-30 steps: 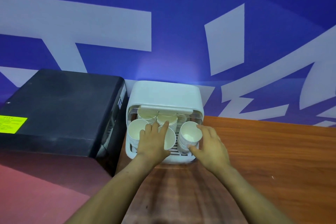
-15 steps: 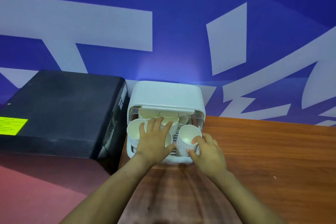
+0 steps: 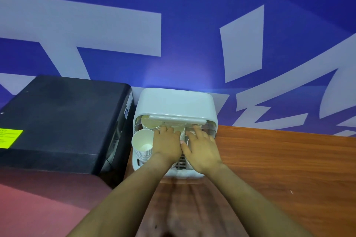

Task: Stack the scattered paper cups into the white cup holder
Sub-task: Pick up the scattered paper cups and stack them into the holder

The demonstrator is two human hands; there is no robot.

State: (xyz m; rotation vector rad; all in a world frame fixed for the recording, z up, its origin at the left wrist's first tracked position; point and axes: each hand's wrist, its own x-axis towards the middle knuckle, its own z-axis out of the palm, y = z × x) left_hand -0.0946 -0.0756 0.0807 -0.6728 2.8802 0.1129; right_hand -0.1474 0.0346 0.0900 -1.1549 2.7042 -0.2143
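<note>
We see the white cup holder [image 3: 174, 102] standing at the back of the wooden worktop [image 3: 279, 159], just beside a black machine [image 3: 63, 119], with one stack of paper cups [image 3: 142, 145] upright in its front left corner and more cups [image 3: 150, 124] under its raised lid. Our left hand [image 3: 167, 143] lies palm down over the middle cups, fingers curled forward. Our right hand [image 3: 201, 145] rests beside it with fingers spread, thumb touching the left hand; we cannot tell whether either hand grips a cup.

1 head-worn view looks forward and down, close over the wooden table [image 3: 279, 159].
</note>
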